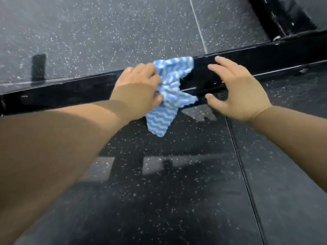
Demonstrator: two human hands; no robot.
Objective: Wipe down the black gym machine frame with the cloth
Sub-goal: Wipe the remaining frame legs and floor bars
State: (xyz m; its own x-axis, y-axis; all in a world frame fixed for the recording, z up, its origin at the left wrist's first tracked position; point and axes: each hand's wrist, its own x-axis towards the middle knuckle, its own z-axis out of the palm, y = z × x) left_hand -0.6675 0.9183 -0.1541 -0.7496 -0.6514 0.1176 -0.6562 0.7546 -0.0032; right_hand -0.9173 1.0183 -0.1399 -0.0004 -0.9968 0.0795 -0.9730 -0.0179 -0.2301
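No text, label, brand or number can be read; the black frame bar (265, 57) shows only glare; the cloth (169, 80) only blue-and-white waves; the speckled floor (177, 200) only pale flecks.

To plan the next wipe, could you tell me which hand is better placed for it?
Left. The left hand grips the cloth, bunched against the black frame bar. The right hand rests on the bar beside the cloth, fingers spread, holding nothing, so it likely just braces.

Speckled dark floor (177, 191), seamed tiles
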